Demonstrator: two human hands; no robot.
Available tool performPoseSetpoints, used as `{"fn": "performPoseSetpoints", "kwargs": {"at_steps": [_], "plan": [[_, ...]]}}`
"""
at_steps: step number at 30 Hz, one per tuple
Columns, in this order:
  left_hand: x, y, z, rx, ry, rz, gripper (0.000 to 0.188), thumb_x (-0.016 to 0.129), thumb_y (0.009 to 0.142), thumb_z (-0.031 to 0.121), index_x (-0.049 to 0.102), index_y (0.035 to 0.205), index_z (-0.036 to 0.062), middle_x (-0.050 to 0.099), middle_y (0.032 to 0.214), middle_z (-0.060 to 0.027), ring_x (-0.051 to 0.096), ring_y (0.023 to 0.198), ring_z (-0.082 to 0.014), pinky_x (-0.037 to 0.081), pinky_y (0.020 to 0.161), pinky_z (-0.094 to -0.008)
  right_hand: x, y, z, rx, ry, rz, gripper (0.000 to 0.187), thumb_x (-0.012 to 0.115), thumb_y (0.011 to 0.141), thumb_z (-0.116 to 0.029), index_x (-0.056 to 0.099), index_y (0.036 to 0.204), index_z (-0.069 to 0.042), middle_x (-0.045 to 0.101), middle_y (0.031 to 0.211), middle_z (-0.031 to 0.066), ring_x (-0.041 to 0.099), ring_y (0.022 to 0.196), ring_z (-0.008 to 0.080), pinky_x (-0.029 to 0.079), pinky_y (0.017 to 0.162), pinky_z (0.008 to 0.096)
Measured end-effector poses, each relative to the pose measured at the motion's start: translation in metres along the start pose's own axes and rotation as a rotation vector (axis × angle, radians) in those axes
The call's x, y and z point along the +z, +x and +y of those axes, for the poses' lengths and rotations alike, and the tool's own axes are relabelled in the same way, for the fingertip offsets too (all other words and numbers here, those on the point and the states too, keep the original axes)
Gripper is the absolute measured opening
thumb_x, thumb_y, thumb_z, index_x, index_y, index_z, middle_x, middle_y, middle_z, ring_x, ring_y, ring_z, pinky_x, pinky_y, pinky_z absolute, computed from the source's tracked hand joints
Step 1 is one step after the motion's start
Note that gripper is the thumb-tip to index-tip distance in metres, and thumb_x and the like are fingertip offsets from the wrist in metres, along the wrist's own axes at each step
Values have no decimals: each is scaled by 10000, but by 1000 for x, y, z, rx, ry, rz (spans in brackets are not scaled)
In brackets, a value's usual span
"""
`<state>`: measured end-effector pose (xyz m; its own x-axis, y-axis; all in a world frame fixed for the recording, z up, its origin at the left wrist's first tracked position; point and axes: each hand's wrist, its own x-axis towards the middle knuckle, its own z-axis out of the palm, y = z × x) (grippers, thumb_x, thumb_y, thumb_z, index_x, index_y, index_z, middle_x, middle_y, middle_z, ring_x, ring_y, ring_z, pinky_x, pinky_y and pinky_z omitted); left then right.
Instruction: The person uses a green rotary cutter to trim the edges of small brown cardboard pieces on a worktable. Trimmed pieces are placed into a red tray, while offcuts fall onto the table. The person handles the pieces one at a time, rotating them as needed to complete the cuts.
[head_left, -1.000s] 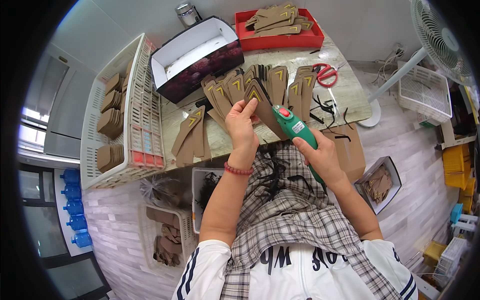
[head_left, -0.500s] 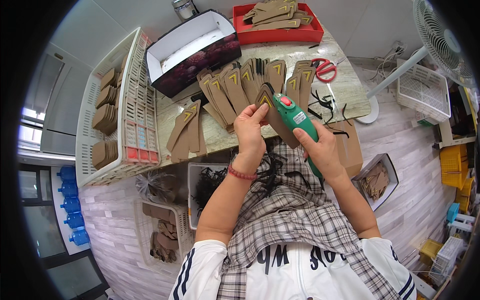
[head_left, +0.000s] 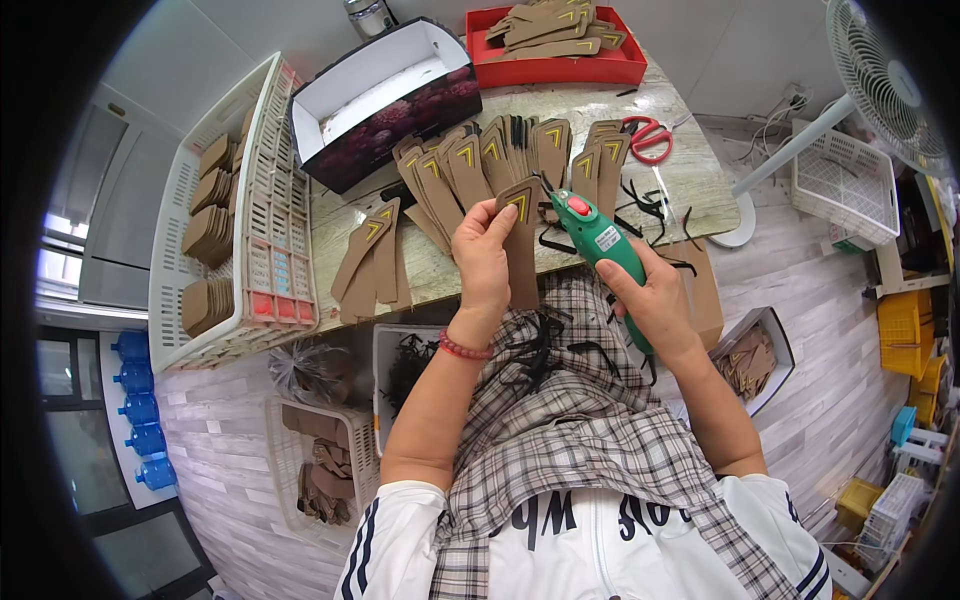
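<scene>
Over the table's near edge, my left hand (head_left: 482, 260) pinches a long brown strap-like piece (head_left: 522, 262) with a yellow chevron near its rounded top. My right hand (head_left: 648, 298) is wrapped round a green handheld electric cutter (head_left: 612, 246) with a red button, its tip pointing up beside the piece but apart from it. A thin black strip (head_left: 558, 243) hangs between the piece and the cutter. Behind my hands, a row of similar brown pieces (head_left: 465, 172) lies fanned on the table (head_left: 445, 275), with a smaller bunch (head_left: 372, 262) to the left.
Red-handled scissors (head_left: 652, 140) and black scraps (head_left: 645, 205) lie at the right. An open box (head_left: 385, 120) and a red tray (head_left: 560, 72) of brown pieces stand at the back. White crates (head_left: 275, 220) flank the left. Black strips (head_left: 540, 340) rest on my apron.
The brown piece has moved left, away from the cutter, and now hangs more upright. The cutter has shifted slightly right and down. A loose black strip now shows between them.
</scene>
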<state>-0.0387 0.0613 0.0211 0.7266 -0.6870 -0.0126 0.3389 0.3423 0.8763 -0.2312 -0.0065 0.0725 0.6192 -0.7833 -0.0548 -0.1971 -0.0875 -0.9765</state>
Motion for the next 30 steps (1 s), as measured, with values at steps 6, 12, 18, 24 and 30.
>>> {"fn": "performPoseSetpoints", "kwargs": {"at_steps": [6, 12, 18, 24, 30], "plan": [[-3, 3, 12, 20, 149, -71, 88, 584, 932, 60, 633, 978, 3, 648, 878, 7, 561, 747, -33, 464, 683, -187, -6, 1, 4, -8, -30, -26, 332, 714, 861, -304, 636, 985, -6, 559, 623, -3, 510, 490, 50, 413, 439, 229], [-12, 10, 28, 37, 297, -181, 86, 589, 922, 56, 640, 955, -5, 636, 844, 21, 542, 734, -24, 448, 664, -179, -11, 2, 3, -24, -74, -40, 360, 715, 856, -313, 643, 1026, -5, 581, 651, 18, 525, 491, 68, 424, 452, 242], [-21, 15, 44, 8, 429, -245, 96, 625, 891, 71, 657, 904, -19, 632, 807, 21, 532, 717, -25, 441, 642, -184, -18, 2, 4, -58, -183, -106, 390, 729, 828, -318, 638, 1045, -6, 620, 710, 58, 574, 582, 106, 467, 555, 277], [-33, 24, 57, 13, 572, -347, 97, 652, 863, 65, 660, 885, -30, 621, 759, 32, 508, 688, -18, 418, 621, -181, -23, 5, 7, -100, -274, -169, 413, 732, 819, -333, 634, 1042, 0, 646, 747, 101, 608, 622, 150, 488, 595, 299], [-41, 27, 59, -15, 607, -373, 106, 668, 848, 73, 664, 876, -29, 595, 723, 41, 477, 648, -14, 380, 569, -190, -20, 8, 1, -106, -292, -218, 443, 739, 810, -368, 632, 1025, 4, 651, 749, 121, 628, 648, 166, 493, 609, 307]]}}
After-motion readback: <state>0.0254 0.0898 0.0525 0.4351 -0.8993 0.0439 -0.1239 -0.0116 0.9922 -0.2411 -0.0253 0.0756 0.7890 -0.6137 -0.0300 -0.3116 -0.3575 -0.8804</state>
